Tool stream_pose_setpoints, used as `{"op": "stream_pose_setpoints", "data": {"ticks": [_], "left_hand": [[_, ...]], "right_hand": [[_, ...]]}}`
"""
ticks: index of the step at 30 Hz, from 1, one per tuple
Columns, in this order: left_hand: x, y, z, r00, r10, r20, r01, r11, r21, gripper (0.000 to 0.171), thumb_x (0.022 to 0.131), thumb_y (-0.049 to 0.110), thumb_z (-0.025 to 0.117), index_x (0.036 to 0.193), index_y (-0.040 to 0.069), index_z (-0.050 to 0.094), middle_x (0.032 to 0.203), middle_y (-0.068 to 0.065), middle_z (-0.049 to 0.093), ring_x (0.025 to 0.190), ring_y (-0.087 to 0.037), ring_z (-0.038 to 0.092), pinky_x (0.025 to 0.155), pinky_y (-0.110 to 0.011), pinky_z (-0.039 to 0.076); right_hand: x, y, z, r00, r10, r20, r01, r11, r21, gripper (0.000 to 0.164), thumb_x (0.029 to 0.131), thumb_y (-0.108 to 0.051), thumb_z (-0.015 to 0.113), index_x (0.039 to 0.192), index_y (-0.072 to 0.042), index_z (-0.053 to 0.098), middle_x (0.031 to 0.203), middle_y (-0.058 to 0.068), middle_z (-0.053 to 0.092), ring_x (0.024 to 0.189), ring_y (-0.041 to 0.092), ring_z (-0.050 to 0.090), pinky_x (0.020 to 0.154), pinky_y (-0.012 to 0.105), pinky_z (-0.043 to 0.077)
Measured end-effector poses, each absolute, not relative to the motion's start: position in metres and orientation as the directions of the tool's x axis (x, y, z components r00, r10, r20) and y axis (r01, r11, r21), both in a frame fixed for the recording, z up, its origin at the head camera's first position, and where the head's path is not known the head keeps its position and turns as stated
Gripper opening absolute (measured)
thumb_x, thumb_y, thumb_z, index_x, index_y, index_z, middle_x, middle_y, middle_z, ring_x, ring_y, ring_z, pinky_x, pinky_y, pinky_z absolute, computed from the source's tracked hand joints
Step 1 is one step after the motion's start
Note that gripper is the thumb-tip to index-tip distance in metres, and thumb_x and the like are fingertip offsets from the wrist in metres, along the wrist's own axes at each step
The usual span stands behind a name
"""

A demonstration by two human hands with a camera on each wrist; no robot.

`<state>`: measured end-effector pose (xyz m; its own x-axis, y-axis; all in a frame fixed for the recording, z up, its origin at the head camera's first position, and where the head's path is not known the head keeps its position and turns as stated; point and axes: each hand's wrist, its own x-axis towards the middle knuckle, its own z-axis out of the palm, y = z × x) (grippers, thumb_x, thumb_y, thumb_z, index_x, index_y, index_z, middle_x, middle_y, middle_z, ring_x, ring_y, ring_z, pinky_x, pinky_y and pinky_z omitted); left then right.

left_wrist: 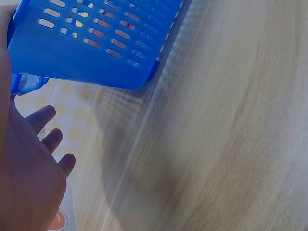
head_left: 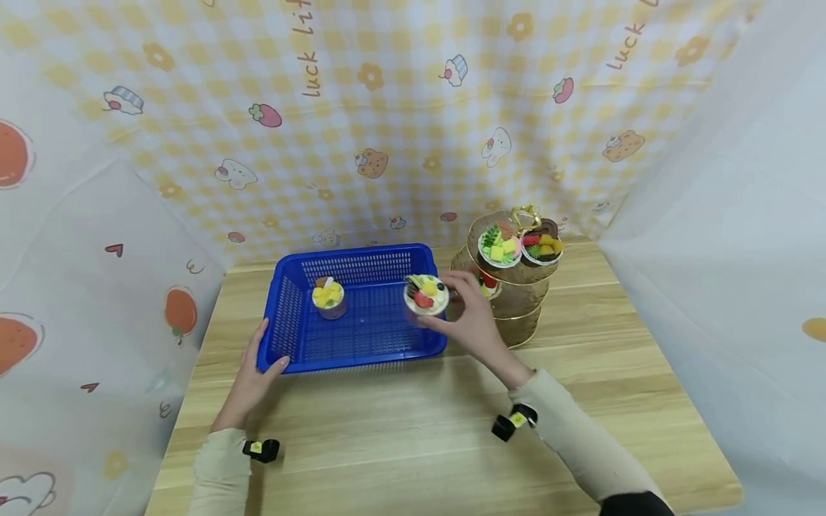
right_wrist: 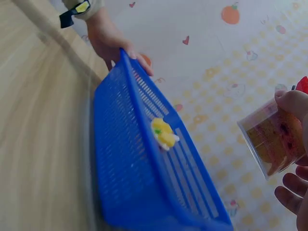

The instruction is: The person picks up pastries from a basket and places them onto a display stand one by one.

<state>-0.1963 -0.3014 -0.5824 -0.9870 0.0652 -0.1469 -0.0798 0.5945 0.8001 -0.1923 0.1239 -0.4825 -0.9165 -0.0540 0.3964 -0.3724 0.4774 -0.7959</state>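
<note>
A blue plastic basket (head_left: 361, 364) stands on the table, with a dessert cup topped with yellow cubes (head_left: 328, 295) inside at its left. At the basket's front left corner my left hand (head_left: 253, 376) grips the rim; in the left wrist view some of its fingers (left_wrist: 52, 139) stick out below the basket. My right hand (head_left: 474, 319) holds a second dessert cup (head_left: 426, 295), with strawberry and cream on top, between thumb and fingers over the basket's right part. The right wrist view shows this cup's clear, layered side (right_wrist: 272, 137) above the rim.
Right of the basket stands a tiered stand with gold rims (head_left: 525, 297). Its top tier carries a cup with green and yellow topping (head_left: 500, 247) and a chocolate fruit cup (head_left: 542, 244). Another cup (head_left: 488, 283) shows partly on a lower tier. A patterned cloth (head_left: 387, 115) hangs behind.
</note>
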Motion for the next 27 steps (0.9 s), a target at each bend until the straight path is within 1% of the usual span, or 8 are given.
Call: {"op": "stream_pose_setpoints", "data": {"ticks": [3, 8, 11, 14, 18, 22, 27], "left_hand": [[-0.196, -0.3, -0.583, -0.987, 0.071, -0.144, -0.075, 0.587, 0.806, 0.091, 0.097, 0.035, 0.059, 0.155, 0.047, -0.009, 0.164, -0.027, 0.002, 0.144, -0.06, 0.015, 0.105, -0.081, 0.021], [-0.196, -0.299, -0.581, -0.984, 0.069, -0.166, -0.094, 0.591, 0.802, 0.091, 0.097, 0.037, 0.058, 0.155, 0.048, -0.011, 0.165, -0.025, -0.002, 0.145, -0.06, 0.012, 0.106, -0.082, 0.02], [-0.196, -0.299, -0.579, -0.981, 0.064, -0.183, -0.109, 0.601, 0.792, 0.091, 0.097, 0.039, 0.058, 0.154, 0.048, -0.012, 0.166, -0.023, -0.005, 0.146, -0.06, 0.011, 0.106, -0.082, 0.018], [-0.196, -0.299, -0.578, -0.981, 0.065, -0.184, -0.108, 0.605, 0.789, 0.091, 0.097, 0.04, 0.058, 0.154, 0.047, -0.012, 0.166, -0.023, -0.004, 0.146, -0.059, 0.011, 0.106, -0.082, 0.018], [-0.196, -0.299, -0.58, -0.982, 0.07, -0.175, -0.098, 0.603, 0.792, 0.09, 0.098, 0.039, 0.058, 0.155, 0.047, -0.012, 0.166, -0.023, -0.004, 0.146, -0.059, 0.011, 0.106, -0.082, 0.018], [-0.195, -0.3, -0.58, -0.983, 0.074, -0.167, -0.09, 0.601, 0.794, 0.09, 0.098, 0.039, 0.058, 0.155, 0.047, -0.011, 0.166, -0.022, -0.004, 0.146, -0.059, 0.01, 0.106, -0.082, 0.018], [-0.195, -0.3, -0.58, -0.984, 0.074, -0.161, -0.085, 0.6, 0.796, 0.09, 0.098, 0.038, 0.058, 0.155, 0.046, -0.011, 0.166, -0.022, -0.004, 0.146, -0.059, 0.01, 0.106, -0.082, 0.018]], "right_hand": [[-0.173, 0.147, -0.489, -0.914, -0.009, 0.407, -0.358, 0.494, -0.792, 0.064, 0.067, -0.026, 0.092, 0.123, -0.012, 0.065, 0.133, 0.004, 0.054, 0.114, 0.017, 0.056, 0.088, 0.028, 0.053], [-0.145, 0.181, -0.498, -0.905, 0.072, 0.419, -0.327, 0.511, -0.795, 0.065, 0.067, -0.018, 0.092, 0.125, -0.009, 0.064, 0.134, 0.008, 0.054, 0.115, 0.013, 0.052, 0.089, 0.024, 0.051], [-0.134, 0.198, -0.502, -0.902, 0.124, 0.414, -0.295, 0.523, -0.8, 0.064, 0.067, -0.015, 0.092, 0.124, -0.007, 0.064, 0.133, 0.01, 0.054, 0.112, 0.008, 0.051, 0.089, 0.017, 0.049], [-0.128, 0.212, -0.507, -0.901, 0.189, 0.391, -0.241, 0.529, -0.813, 0.064, 0.067, -0.013, 0.092, 0.124, -0.005, 0.065, 0.133, 0.009, 0.054, 0.11, 0.002, 0.051, 0.086, 0.01, 0.047], [-0.124, 0.23, -0.513, -0.889, 0.27, 0.369, -0.19, 0.515, -0.836, 0.065, 0.067, -0.009, 0.091, 0.126, -0.005, 0.064, 0.131, 0.007, 0.054, 0.111, -0.001, 0.049, 0.085, 0.012, 0.047], [-0.126, 0.246, -0.517, -0.867, 0.337, 0.367, -0.167, 0.497, -0.851, 0.063, 0.07, -0.007, 0.089, 0.128, -0.007, 0.064, 0.129, 0.005, 0.053, 0.109, 0.0, 0.049, 0.086, 0.018, 0.049], [-0.134, 0.259, -0.518, -0.83, 0.399, 0.389, -0.149, 0.515, -0.844, 0.062, 0.07, -0.008, 0.089, 0.127, -0.007, 0.064, 0.126, 0.005, 0.053, 0.105, -0.002, 0.049, 0.085, 0.017, 0.047]]}}
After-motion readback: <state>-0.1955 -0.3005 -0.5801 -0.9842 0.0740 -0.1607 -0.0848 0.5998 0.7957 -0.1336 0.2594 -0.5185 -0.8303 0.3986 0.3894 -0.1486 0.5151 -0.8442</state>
